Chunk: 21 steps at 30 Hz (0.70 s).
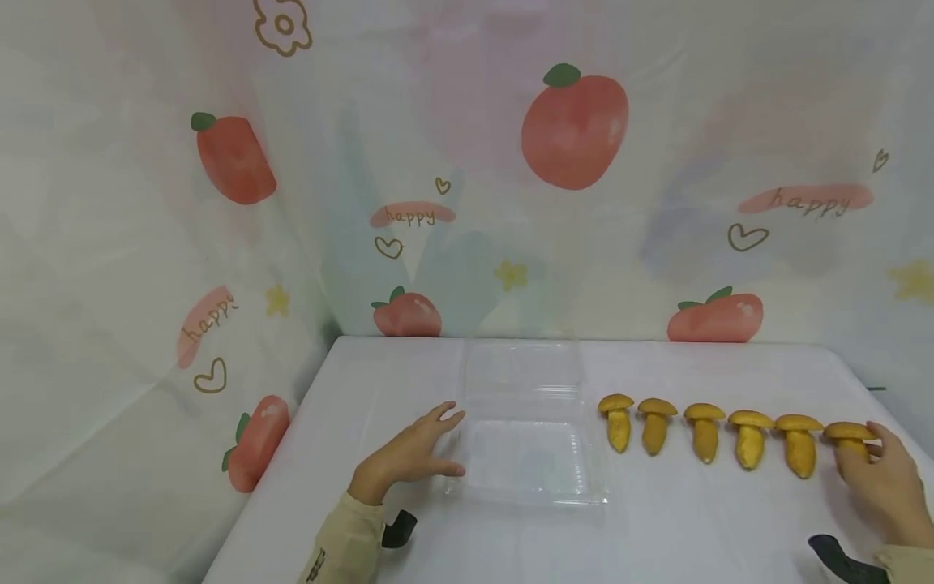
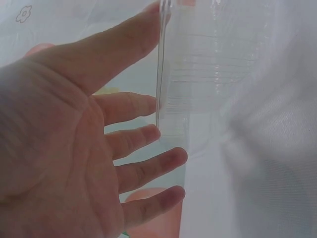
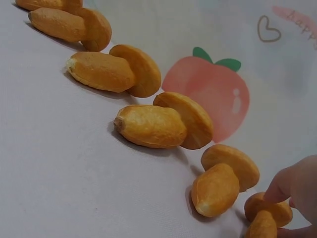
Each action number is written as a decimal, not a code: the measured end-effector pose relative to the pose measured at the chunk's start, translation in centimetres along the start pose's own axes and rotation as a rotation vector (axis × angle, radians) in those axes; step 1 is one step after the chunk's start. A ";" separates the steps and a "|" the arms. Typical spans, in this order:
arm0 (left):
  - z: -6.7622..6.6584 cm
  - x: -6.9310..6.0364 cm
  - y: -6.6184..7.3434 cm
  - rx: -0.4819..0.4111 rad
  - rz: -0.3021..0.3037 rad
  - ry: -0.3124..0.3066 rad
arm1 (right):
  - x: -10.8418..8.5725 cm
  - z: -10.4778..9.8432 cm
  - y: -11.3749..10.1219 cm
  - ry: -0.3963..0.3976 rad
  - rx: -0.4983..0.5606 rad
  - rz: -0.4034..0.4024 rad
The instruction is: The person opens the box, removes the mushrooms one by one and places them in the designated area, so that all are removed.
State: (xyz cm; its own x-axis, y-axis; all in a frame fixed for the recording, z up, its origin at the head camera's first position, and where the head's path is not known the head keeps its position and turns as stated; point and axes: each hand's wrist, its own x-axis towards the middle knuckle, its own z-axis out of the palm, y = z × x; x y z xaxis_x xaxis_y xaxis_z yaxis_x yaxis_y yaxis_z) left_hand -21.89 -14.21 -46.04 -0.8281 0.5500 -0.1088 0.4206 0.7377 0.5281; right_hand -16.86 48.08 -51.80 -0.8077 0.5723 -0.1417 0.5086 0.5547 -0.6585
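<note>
A row of several yellow-brown mushrooms (image 1: 705, 430) lies on the white table, caps toward the back wall. At the row's right end my right hand (image 1: 886, 487) pinches the last mushroom (image 1: 846, 430), with the thumb by its stem and fingers at the cap. The right wrist view shows fingertips on that mushroom's cap (image 3: 267, 208); most of the hand is out of frame. My left hand (image 1: 409, 454) reaches beside a clear plastic clamshell box (image 1: 525, 496), which stands with its lid (image 1: 521, 365) folded back. Its fingers are spread, and the fingertips overlap the box's edge in the left wrist view.
A patterned cloth wall (image 1: 474, 122) with printed fruit rises behind the table, and another cloth side (image 1: 146, 324) stands at the left. Dark straps (image 1: 399, 530) sit at both wrists. White table surface (image 1: 693, 535) lies in front of the mushrooms.
</note>
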 end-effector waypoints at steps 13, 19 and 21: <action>0.1 0.6 0.2 0.009 0.004 -0.017 | -0.7 -0.3 -0.4 -0.011 -0.082 0.060; 0.0 0.5 0.2 0.012 -0.003 -0.025 | -1.5 -0.7 -1.6 -0.006 -0.131 0.070; -0.1 0.5 0.3 0.002 -0.005 -0.021 | -1.6 -0.7 -1.9 0.009 -0.141 0.067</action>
State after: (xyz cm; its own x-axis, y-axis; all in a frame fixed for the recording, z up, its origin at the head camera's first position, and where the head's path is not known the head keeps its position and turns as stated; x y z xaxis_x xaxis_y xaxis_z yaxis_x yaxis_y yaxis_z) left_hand -22.19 -13.77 -45.85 -0.8223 0.5541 -0.1296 0.4170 0.7416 0.5255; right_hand -16.29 46.51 -49.74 -0.7680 0.6162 -0.1748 0.5989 0.5941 -0.5370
